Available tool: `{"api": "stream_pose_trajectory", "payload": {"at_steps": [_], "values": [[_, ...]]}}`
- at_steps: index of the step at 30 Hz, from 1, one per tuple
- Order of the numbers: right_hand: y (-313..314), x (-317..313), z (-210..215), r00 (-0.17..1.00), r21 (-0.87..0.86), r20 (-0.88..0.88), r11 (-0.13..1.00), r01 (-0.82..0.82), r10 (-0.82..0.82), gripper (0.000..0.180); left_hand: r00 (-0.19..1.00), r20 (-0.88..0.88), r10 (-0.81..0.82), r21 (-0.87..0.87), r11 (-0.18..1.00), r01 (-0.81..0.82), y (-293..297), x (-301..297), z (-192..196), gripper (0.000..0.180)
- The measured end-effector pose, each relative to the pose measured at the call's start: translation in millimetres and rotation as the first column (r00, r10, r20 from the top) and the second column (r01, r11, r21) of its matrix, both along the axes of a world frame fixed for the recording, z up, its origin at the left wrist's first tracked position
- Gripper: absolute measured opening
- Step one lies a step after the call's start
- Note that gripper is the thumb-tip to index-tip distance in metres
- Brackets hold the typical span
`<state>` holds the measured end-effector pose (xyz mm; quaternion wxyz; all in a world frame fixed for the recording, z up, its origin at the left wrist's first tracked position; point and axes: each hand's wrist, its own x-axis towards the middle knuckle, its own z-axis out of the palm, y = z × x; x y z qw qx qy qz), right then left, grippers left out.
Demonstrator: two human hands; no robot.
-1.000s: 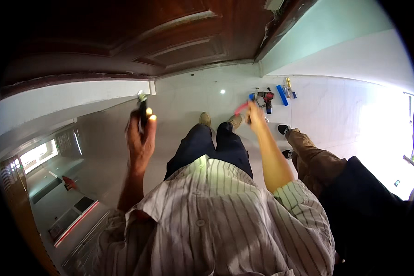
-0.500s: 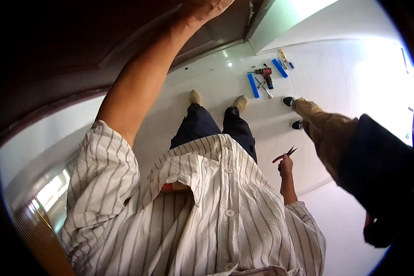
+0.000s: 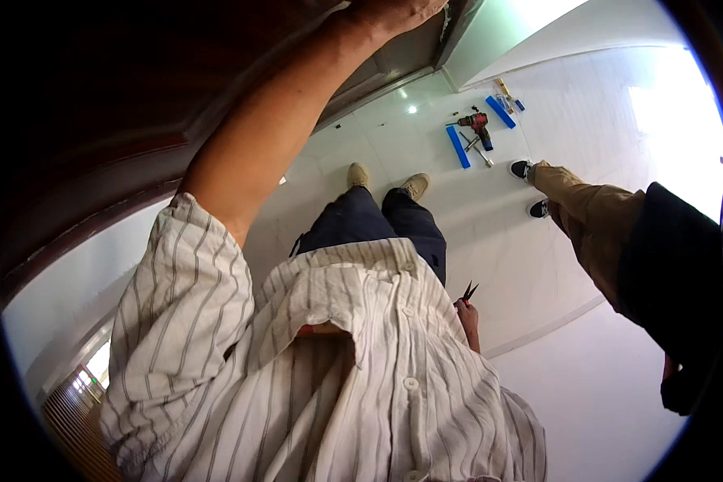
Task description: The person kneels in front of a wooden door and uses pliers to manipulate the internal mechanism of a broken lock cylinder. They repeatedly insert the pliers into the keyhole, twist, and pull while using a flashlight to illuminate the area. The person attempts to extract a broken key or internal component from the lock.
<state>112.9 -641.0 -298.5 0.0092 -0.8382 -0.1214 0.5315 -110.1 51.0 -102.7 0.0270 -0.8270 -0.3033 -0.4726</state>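
Observation:
My left arm stretches up across the dark brown door (image 3: 136, 104), and my left hand (image 3: 402, 14) is at the top edge of the view, against the dark door. Its fingers are mostly cut off, so what they do there cannot be made out. Low by my right hip, my right hand (image 3: 469, 317) is closed round a pair of pliers (image 3: 470, 292) with dark jaws and red handles. The jaws point up and stand slightly apart. My shirt hides part of the right forearm.
On the pale floor ahead lie a red and black cordless drill (image 3: 475, 126), two blue bars (image 3: 459, 147), a T-shaped metal tool (image 3: 479, 150) and a yellow-handled tool (image 3: 502, 87). Another person in tan trousers (image 3: 590, 201) stands at my right. A white wall (image 3: 490, 48) adjoins the door frame.
My left hand has moved right along the top of the view. My right hand, with the pliers, has come down and left, closer to my body. The view has shifted slightly.

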Motion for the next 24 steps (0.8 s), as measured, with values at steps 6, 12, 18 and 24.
{"api": "stream_pose_trajectory", "payload": {"at_steps": [6, 12, 18, 24], "values": [[47, 94, -36, 0.938, 0.093, 0.029, 0.935, 0.341, -0.345, 0.034, 1.000, -0.001, -0.008, -0.234, 0.972, 0.008, 9, 11, -16, 0.050], [102, 107, -30, 0.921, 0.227, -0.044, 0.894, 0.386, -0.386, 0.032, 0.999, -0.040, 0.032, -0.181, 0.983, -0.038, 4, 4, -13, 0.045], [53, 75, -54, 0.941, 0.132, -0.054, 0.932, 0.338, -0.333, 0.026, 0.995, -0.083, 0.062, -0.212, 0.974, -0.079, -19, -5, 2, 0.049], [32, 58, -33, 0.952, 0.034, -0.036, 0.952, 0.305, -0.304, 0.030, 0.993, -0.115, 0.023, -0.275, 0.960, -0.054, -28, -8, 16, 0.049]]}}
